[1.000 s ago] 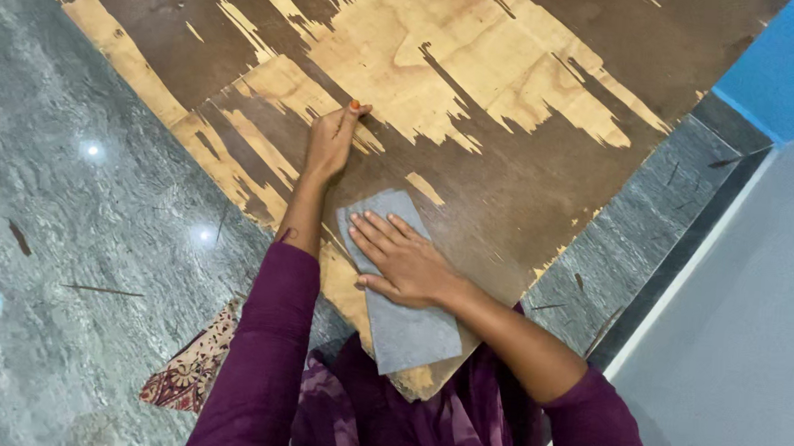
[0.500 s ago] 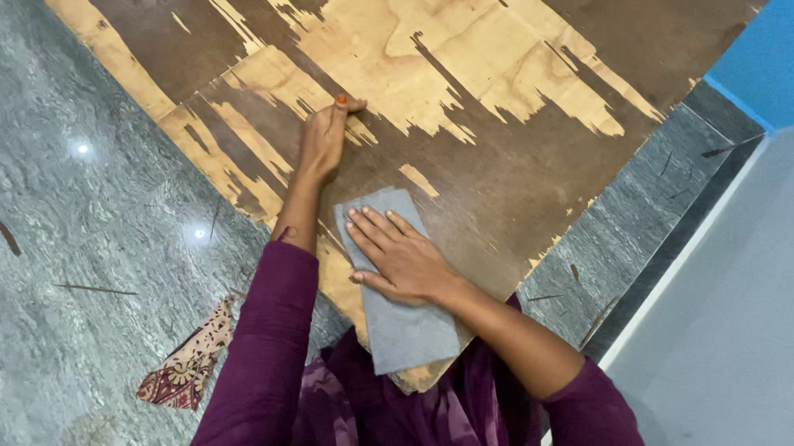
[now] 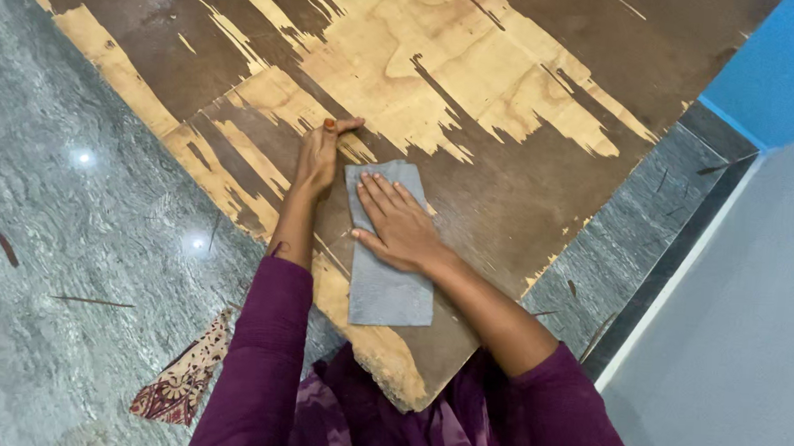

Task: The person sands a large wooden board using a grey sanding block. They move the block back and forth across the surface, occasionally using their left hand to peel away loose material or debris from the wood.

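A large plywood board (image 3: 535,66) lies on the floor, its dark brown coat worn away in pale, jagged patches. A grey rectangular sheet of sandpaper (image 3: 384,282) lies flat on the board near its closest corner. My right hand (image 3: 402,223) presses palm-down on the upper half of the sheet, fingers spread. My left hand (image 3: 320,154) rests on the board just left of the sheet, fingers curled down against the wood and thumb out to the right. Both arms are in purple sleeves.
Grey-green polished stone floor (image 3: 66,230) spreads to the left, with small dark splinters on it. A patterned cloth corner (image 3: 181,380) lies by my left elbow. A pale wall (image 3: 748,345) with a dark skirting strip runs on the right, blue wall (image 3: 792,73) above.
My right hand has slid the grey sheet a little up the board, away from me. My left hand stays braced on the wood in about the same spot.
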